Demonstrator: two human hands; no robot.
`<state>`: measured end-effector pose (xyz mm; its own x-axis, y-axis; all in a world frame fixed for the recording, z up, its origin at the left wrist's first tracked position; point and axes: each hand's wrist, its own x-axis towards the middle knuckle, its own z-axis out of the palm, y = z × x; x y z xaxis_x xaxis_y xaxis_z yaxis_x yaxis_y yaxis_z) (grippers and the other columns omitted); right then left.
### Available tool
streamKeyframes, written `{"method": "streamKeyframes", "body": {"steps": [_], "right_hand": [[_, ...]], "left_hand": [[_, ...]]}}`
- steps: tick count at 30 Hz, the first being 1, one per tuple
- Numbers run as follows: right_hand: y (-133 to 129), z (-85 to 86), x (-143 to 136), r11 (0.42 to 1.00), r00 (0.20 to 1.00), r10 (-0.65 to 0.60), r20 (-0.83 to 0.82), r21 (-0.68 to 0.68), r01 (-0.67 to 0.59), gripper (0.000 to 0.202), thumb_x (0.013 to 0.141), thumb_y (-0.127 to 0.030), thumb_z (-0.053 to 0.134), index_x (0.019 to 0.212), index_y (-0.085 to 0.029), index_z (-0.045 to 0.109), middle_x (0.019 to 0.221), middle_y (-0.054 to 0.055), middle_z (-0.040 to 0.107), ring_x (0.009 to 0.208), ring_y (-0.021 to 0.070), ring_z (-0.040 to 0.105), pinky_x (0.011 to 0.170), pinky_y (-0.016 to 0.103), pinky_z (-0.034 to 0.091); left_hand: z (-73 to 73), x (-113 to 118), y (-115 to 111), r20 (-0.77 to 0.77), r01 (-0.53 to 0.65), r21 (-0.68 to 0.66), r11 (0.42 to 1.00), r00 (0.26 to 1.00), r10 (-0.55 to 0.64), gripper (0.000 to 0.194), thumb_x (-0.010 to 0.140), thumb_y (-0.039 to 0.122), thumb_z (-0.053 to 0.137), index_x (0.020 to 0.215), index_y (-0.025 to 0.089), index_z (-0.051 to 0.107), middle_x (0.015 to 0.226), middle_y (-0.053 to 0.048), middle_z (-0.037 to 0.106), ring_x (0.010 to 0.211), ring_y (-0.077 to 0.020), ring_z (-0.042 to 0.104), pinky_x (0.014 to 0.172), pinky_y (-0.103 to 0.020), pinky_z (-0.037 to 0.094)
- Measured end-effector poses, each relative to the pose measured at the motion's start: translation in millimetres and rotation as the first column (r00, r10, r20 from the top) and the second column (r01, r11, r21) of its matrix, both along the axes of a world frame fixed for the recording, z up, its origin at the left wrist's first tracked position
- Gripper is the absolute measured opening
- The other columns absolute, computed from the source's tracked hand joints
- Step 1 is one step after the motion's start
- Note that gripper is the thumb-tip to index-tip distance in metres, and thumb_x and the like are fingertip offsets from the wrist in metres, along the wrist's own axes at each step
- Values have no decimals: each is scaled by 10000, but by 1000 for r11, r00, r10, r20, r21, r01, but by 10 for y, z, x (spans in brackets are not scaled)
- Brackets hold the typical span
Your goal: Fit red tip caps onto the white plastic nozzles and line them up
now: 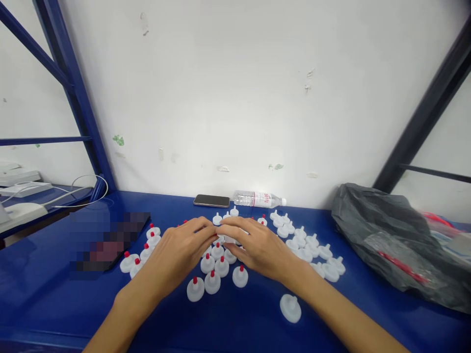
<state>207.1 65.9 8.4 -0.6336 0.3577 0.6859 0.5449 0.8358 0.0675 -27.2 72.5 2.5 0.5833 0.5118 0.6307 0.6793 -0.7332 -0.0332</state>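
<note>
My left hand (186,245) and my right hand (263,245) meet over the middle of the blue table, fingertips nearly touching. Between the thumb and fingers of my right hand is a white nozzle cap (230,239), partly hidden. The fingers of my left hand are pressed together at its left side; what they pinch is hidden. Below and around the hands stand several white nozzle caps with red tips (212,283). More red-tipped caps (129,262) stand left of my left forearm. White caps without red tips (300,240) lie to the right, and a single one (290,308) lies near my right forearm.
A phone (211,200) and a plastic bottle (259,199) lie along the wall. On the right a dark plastic bag (375,235) holds red pieces. A dark flat object (127,238), partly blurred out, lies at left. Blue posts (73,93) flank the table (235,328).
</note>
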Motion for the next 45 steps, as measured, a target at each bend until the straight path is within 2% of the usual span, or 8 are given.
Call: {"method": "streamKeyframes", "body": {"steps": [4, 8, 12, 17, 22, 26, 39, 45], "right_hand": [[1, -22, -5, 987, 990, 10, -139, -155, -32, 528, 1000, -207, 623, 1482, -268, 416, 1354, 86, 668, 1215, 220, 673, 964, 380, 611], [10, -32, -1, 967, 980, -15, -198, -252, -37, 694, 972, -294, 696, 1565, -312, 334, 1306, 50, 717, 1144, 217, 713, 950, 383, 619], [-2, -9, 19, 986, 984, 38, -171, -151, -64, 609, 980, -288, 687, 1524, -312, 415, 1278, 51, 733, 1093, 216, 727, 938, 391, 617], [-9, -15, 17, 995, 990, 48, -133, -76, -58, 641, 1015, -306, 630, 1589, -297, 345, 1227, 68, 750, 1082, 223, 729, 926, 400, 624], [-12, -34, -37, 992, 971, 120, -207, 52, -111, 722, 993, -309, 665, 1618, -255, 308, 1182, 66, 765, 1038, 194, 741, 956, 365, 618], [-40, 4, -72, 979, 964, 178, -196, 138, -152, 652, 1007, -241, 643, 1591, -187, 359, 1209, 102, 755, 1149, 188, 708, 1012, 349, 598], [-97, 26, -143, 979, 959, 188, -210, 118, -166, 462, 1031, -231, 598, 1478, -154, 509, 1220, 128, 749, 1166, 193, 706, 1042, 366, 593], [-12, 62, -61, 999, 980, 43, -194, -7, -45, 288, 1041, -245, 575, 1321, -233, 642, 1267, 76, 737, 1177, 209, 700, 1018, 386, 597]], "left_hand": [[27, 17, -23, 67, 55, -11, 998, 996, -54, 174, 1063, 256, 502, 1141, 249, 657, 1078, -16, 711, 853, -143, 693, 750, -261, 504], [39, 24, -27, 103, 84, -22, 996, 991, -81, 185, 1059, 264, 516, 1174, 266, 662, 1101, -8, 725, 871, -150, 702, 777, -272, 502], [23, 4, 0, 89, 8, -37, 999, 996, -5, 228, 1055, 370, 520, 1193, 247, 654, 1045, -22, 738, 880, -194, 694, 741, -301, 469], [72, 30, -66, 0, -12, -295, 956, 1000, 12, 285, 1100, 331, 375, 971, 236, 610, 882, 6, 706, 753, -178, 642, 660, -305, 380], [204, 108, -220, 86, 35, -424, 905, 996, 2, 370, 1109, 361, 271, 818, 234, 460, 687, 46, 571, 570, -152, 470, 588, -302, 301], [251, 132, -283, 149, 49, -487, 872, 988, 28, 440, 1103, 452, 229, 797, 234, 456, 633, 46, 534, 581, -160, 471, 602, -306, 299], [224, 135, -263, 107, -4, -500, 866, 992, 66, 412, 1095, 419, 238, 818, 231, 479, 590, 43, 477, 512, -162, 402, 579, -328, 239], [186, 166, -230, 86, -121, -370, 921, 983, 163, 398, 1103, 388, 230, 825, 234, 468, 628, 33, 560, 547, -167, 492, 581, -326, 245]]}}
